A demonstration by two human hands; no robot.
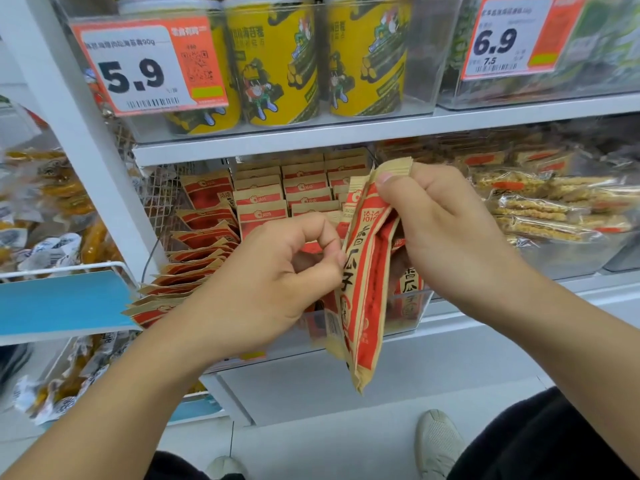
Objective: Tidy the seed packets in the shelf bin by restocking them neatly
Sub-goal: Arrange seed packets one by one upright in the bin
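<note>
My right hand pinches the top edge of a small stack of red-and-tan seed packets, which hangs down in front of the clear shelf bin. My left hand is curled, its fingertips touching the left edge of that stack. Inside the bin, several more packets stand upright in rows at the back. Others lie fanned and slumped toward the left front.
Yellow snack cans stand on the shelf above behind price tags reading 5.9 and 6.9. Wrapped bars fill the bin to the right. A blue-fronted wire basket of snacks sits to the left.
</note>
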